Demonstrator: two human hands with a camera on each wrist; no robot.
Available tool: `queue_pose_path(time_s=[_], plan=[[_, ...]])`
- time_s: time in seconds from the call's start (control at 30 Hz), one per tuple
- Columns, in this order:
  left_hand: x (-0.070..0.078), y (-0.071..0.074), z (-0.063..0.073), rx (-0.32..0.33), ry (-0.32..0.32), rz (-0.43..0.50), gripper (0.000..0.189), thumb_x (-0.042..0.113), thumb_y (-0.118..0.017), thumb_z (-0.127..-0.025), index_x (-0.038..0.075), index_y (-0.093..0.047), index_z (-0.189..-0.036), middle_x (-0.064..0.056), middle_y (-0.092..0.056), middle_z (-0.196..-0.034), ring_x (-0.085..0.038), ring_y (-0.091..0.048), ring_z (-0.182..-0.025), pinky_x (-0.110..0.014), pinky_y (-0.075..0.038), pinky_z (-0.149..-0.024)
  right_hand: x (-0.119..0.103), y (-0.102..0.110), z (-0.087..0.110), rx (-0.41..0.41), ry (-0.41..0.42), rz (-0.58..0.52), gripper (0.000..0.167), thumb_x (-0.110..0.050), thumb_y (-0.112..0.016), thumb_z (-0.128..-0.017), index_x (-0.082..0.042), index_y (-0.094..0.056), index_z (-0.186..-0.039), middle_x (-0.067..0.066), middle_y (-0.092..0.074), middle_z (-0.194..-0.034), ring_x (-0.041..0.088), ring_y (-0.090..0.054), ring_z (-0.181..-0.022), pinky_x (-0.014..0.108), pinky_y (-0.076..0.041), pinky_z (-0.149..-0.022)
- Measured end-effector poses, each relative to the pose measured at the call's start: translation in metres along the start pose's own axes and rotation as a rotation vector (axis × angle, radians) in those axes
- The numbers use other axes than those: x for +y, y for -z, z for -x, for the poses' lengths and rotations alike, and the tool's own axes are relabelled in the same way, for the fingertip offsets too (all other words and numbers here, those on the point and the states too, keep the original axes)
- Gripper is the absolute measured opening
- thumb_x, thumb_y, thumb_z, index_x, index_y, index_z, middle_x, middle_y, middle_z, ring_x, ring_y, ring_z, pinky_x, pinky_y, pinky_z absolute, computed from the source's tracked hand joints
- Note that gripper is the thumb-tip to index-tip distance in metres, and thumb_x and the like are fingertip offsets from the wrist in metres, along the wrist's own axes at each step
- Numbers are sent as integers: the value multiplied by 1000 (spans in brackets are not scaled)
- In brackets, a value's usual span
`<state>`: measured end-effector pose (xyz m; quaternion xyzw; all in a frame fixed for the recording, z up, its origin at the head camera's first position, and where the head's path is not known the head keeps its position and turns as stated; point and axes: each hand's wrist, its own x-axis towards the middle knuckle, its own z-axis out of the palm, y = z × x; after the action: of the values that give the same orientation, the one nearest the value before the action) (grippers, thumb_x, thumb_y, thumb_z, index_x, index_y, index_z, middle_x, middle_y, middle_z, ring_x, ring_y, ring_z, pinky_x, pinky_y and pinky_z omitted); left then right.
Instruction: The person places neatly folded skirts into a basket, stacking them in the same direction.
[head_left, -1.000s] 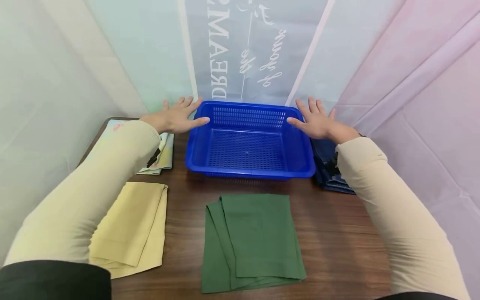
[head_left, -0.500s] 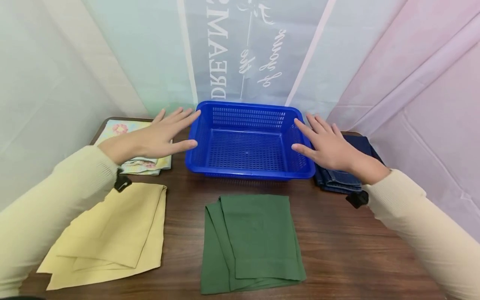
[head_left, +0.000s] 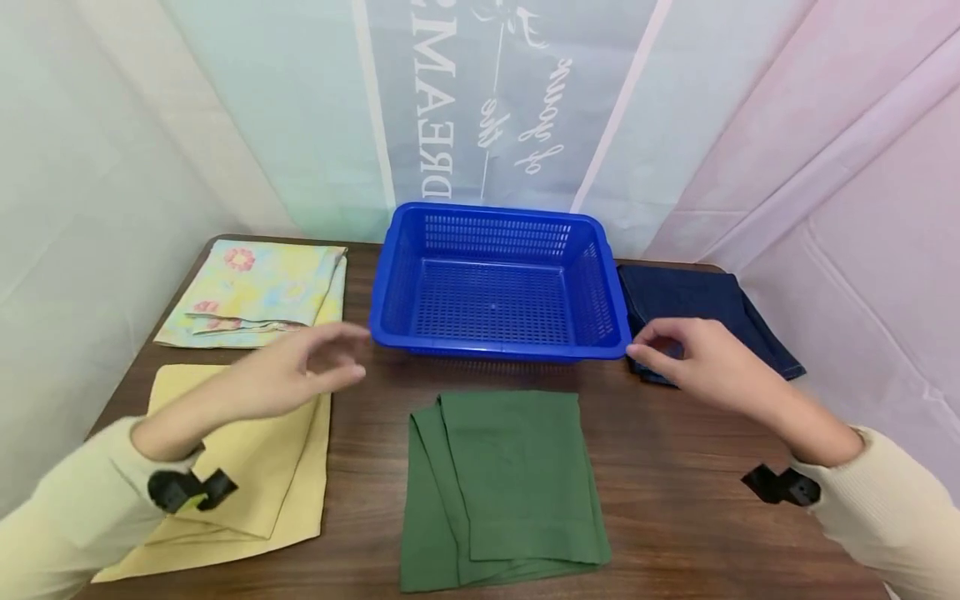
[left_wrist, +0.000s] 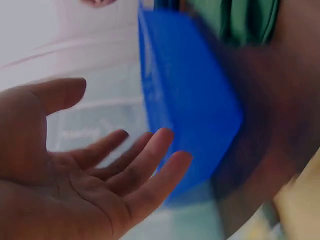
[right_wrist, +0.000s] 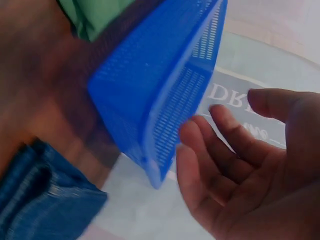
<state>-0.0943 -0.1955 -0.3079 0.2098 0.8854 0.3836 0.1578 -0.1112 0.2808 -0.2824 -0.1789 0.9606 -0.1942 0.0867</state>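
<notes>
My left hand (head_left: 285, 375) is in the air by the near left corner of a blue plastic basket (head_left: 495, 347), fingers loosely bent with nothing in them. At the near right corner, my right hand (head_left: 716, 367) has its thumb and fingertips close to the rim and overlaps a folded pair of dark blue jeans (head_left: 682, 292). Both wrist views show bare palms with relaxed fingers, the basket's side wall (left_wrist: 195, 95) beyond the left one and its perforated wall (right_wrist: 170, 120) beyond the right. Inside, the basket is bare. Below the left hand lies a folded yellow cloth (head_left: 258, 467).
A folded green cloth (head_left: 525, 475) lies on the brown wooden table (head_left: 675, 500) in front of the basket. Farther back on the left is a folded floral cloth (head_left: 277, 279). A pale printed curtain (head_left: 315, 108) hangs right behind the basket and along both sides.
Both hands have drawn back toward me from the basket's far corners to its near corners. Their fingers went from spread and straight to loosely bent. The basket and cloths stayed put.
</notes>
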Motion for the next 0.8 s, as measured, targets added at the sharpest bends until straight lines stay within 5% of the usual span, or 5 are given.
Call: queue_pose_path(time_s=[0.2, 0.5, 0.8], plan=[[-17, -42, 14, -138, 157, 221, 65, 32, -64, -101, -5, -39, -149, -21, -59, -133, -28, -64, -110, -46, -57, -88, 14, -31, 19, -201, -90, -285, 16, -23, -63, -103, -10, -69, -98, -1, -66, -82, 13, -58, -69, 27, -49, -56], [-34, -86, 25, -288, 390, 613, 71, 27, -59, -105, -13, -24, -152, -24, -53, -136, -36, -58, -121, -46, -60, -84, 23, -92, 43, -381, -380, -745, 42, -26, -59, -104, 10, -52, -124, 19, -65, -113, 31, -65, -105, 48, -60, -82], [-34, -106, 21, -319, 429, 779, 71, 27, -54, -107, -17, -22, -151, -35, -43, -146, -46, -47, -134, -52, -57, -92, 19, -114, 51, -425, -468, -901, 52, -24, -55, -105, 16, -42, -136, 21, -60, -125, 28, -61, -111, 48, -60, -86]])
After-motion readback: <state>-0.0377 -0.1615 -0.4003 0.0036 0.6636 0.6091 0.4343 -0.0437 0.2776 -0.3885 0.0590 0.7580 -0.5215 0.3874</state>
